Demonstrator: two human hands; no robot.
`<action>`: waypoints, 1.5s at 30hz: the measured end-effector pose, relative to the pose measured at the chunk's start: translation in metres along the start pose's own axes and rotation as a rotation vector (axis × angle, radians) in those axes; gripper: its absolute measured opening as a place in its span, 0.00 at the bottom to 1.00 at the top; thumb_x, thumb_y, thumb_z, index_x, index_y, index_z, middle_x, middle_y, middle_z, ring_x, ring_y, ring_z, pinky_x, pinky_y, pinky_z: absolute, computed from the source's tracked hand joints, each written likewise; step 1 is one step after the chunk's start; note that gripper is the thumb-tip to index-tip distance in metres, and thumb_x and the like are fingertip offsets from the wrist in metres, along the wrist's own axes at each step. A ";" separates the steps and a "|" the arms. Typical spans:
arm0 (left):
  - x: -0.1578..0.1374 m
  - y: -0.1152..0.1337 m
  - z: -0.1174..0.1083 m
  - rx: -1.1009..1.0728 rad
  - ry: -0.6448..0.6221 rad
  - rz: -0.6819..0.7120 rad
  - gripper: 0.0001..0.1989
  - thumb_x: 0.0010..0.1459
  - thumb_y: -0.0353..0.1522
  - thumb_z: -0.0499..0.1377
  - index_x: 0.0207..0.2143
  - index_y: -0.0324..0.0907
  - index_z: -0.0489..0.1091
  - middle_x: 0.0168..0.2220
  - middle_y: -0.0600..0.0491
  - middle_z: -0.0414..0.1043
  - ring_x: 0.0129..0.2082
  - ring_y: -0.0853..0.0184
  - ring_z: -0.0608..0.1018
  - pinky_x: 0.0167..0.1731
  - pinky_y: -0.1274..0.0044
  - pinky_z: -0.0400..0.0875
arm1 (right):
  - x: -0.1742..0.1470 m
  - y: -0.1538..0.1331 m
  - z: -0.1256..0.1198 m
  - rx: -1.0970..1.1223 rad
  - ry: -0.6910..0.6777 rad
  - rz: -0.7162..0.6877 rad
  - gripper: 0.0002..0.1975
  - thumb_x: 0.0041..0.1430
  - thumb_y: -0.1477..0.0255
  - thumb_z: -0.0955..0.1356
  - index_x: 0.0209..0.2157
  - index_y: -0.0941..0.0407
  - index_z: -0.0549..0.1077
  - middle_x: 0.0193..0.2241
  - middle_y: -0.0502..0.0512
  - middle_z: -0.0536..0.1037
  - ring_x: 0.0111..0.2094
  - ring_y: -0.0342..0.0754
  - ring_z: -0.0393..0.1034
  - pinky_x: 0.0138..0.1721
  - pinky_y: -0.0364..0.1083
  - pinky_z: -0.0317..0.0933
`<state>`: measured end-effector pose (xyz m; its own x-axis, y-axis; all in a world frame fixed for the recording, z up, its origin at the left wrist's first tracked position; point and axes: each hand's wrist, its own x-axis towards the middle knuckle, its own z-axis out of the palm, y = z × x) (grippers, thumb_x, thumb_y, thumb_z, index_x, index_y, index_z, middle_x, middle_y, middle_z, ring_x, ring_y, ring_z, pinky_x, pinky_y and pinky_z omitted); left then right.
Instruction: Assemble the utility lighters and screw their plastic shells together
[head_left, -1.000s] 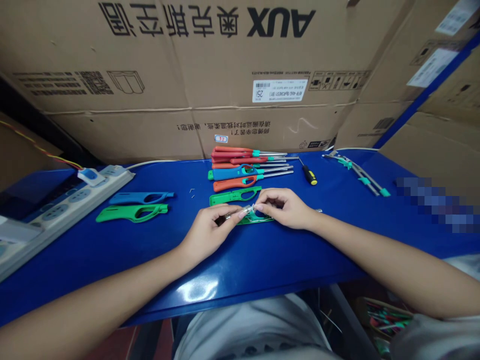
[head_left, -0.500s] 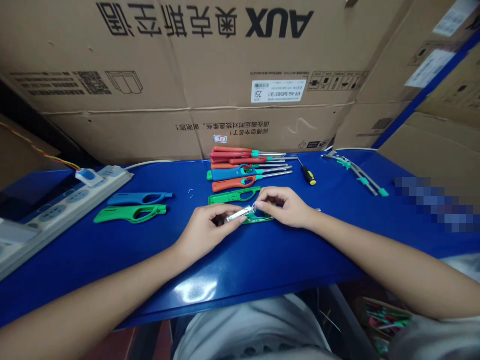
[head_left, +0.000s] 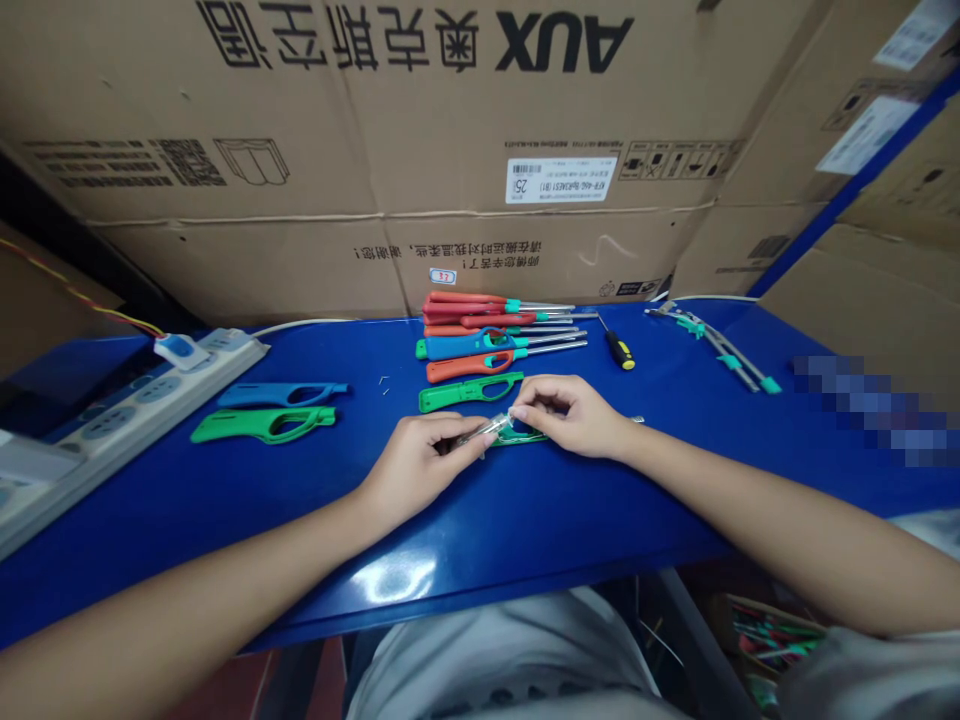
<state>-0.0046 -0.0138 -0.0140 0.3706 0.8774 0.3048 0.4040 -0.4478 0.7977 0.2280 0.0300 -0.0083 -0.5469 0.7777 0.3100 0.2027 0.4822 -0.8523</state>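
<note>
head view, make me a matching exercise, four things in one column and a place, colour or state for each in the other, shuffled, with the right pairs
Things
1. Small clear part
2. Screwdriver
3. Loose blue handle
4. Power strip

Places, colours, states
A. Black and yellow grip
B. Blue-and-white plug in it
C. Held in the left hand
D. Just beyond the loose green handle

Pairs: 1-C, 2-A, 3-D, 4-B

A slim, clear-and-silvery cylinder (head_left: 485,430) is held slantwise, its right end higher, with a small whitish piece (head_left: 510,415) at that end. Just below, a green plastic handle casing (head_left: 517,441) lies lengthwise from left to right, mostly hidden.
</note>
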 end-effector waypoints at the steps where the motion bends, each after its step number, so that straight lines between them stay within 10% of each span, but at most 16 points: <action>1: 0.000 0.000 0.000 0.000 -0.004 0.001 0.10 0.62 0.37 0.63 0.42 0.44 0.82 0.36 0.53 0.83 0.28 0.69 0.77 0.28 0.81 0.67 | 0.000 0.000 0.000 -0.001 -0.001 -0.003 0.16 0.62 0.59 0.70 0.31 0.59 0.74 0.24 0.48 0.68 0.23 0.39 0.56 0.23 0.40 0.52; 45: 0.001 0.004 0.002 0.012 -0.036 0.010 0.12 0.65 0.37 0.59 0.42 0.41 0.81 0.28 0.54 0.77 0.26 0.70 0.73 0.27 0.80 0.66 | 0.003 -0.004 0.005 0.186 0.023 0.199 0.21 0.49 0.55 0.76 0.28 0.59 0.73 0.19 0.45 0.66 0.20 0.37 0.55 0.22 0.40 0.50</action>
<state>-0.0011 -0.0148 -0.0111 0.4048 0.8660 0.2935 0.4103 -0.4588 0.7881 0.2216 0.0279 -0.0063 -0.4926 0.8595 0.1362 0.1505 0.2383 -0.9594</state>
